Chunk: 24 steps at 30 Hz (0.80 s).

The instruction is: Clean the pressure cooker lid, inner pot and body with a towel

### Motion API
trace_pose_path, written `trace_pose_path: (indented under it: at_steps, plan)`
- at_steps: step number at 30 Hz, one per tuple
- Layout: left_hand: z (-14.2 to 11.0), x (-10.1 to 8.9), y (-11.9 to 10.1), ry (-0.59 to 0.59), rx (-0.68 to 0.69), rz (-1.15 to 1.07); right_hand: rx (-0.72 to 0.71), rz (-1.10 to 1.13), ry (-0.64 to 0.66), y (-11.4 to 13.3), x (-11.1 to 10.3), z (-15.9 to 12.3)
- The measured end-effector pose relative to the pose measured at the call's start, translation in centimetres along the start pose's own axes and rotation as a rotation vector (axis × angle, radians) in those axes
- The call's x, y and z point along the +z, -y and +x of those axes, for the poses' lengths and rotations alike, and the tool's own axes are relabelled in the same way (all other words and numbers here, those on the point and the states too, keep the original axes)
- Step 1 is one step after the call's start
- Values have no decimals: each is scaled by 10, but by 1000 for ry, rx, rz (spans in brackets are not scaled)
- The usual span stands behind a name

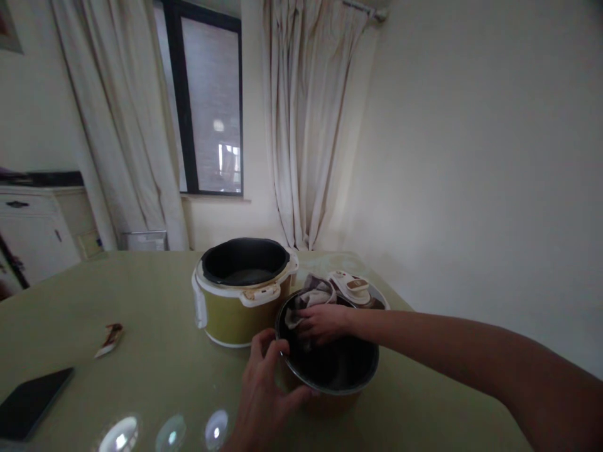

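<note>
The person's L hand (264, 380) is gripping the dark pot (342, 370), approx. at its near-left edge. The R hand (325, 321) is holding a cloth (316, 290) inside this pot; both hands are working apart from each other. The pot is sitting on the table (155, 301), w/ a green cooker (235, 319) standing just left and a lid (354, 287) lying behind.

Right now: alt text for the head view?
The right hand is inside a dark pot, on a cloth, while the left hand grips the pot. A green cooker stands behind it to the left on a green table.
</note>
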State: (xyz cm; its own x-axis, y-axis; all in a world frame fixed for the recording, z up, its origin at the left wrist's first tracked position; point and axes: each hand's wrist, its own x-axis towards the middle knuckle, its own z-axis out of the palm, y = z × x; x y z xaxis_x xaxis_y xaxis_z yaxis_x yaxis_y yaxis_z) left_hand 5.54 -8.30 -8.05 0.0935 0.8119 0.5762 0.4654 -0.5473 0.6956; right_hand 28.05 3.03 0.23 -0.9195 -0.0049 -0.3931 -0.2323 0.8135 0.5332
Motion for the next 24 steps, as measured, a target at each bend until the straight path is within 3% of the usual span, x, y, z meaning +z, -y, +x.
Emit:
trace_pose_path:
  at_steps: [2, 4, 6, 8, 11, 13, 16, 18, 20, 24]
  plan:
    - [0, 0, 0, 5, 7, -3, -130, -63, -4, -13, -4, 6]
    - [0, -1, -1, 4, 0, -3, -144, -56, 10, -18, -3, 6]
    - [0, -2, -2, 5, -22, -1, 13, 40, 16, -14, 2, 1]
    - [0, -2, -4, 4, -43, -5, 287, 166, 49, -2, 9, -7]
    - [0, 0, -3, 15, -59, -13, 597, 264, 182, 23, 11, -17]
    - [1, 0, -1, 30, -62, -13, 702, 404, 314, 32, 2, -20]
    - [1, 0, 2, 46, -35, -6, 741, 940, 453, 27, -26, -25]
    - [0, -1, 5, 46, 9, 11, 763, 1311, 381, 17, -48, -37]
    - [-2, -2, 7, 23, 69, 47, 854, 1552, 219, 9, -66, -59]
    - [-8, -2, -4, -106, 262, 195, 1046, 1767, -105, 18, -86, -112]
